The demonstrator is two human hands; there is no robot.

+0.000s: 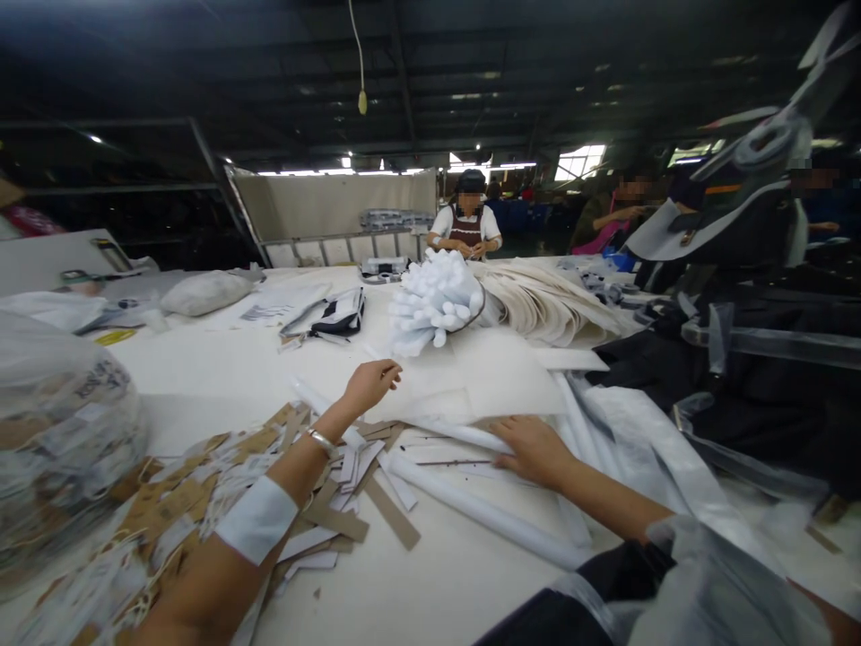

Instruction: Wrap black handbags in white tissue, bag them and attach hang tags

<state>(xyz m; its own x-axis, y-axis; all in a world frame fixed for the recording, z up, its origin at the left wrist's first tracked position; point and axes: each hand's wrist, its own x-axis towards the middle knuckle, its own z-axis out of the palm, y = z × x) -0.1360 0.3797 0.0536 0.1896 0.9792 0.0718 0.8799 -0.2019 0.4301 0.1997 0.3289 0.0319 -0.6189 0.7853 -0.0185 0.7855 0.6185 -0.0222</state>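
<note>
White paper rolls (484,513) lie loose on the table (221,368) right under both hands, with a fat bundle of rolls (434,301) at 12 o'clock from them. Left hand (369,381) is stretched forward, fingers loosely curled, can't tell if it's pinching anything. Right hand (531,449) lies flat and open, palm down on one roll, card tags (202,493) heaped at its 9 o'clock.

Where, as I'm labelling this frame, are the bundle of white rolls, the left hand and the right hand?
bundle of white rolls (434,301), head view, on the roll ends facing the camera.
left hand (371,381), head view, on the back of the hand.
right hand (533,449), head view, on the back of the hand.
</note>
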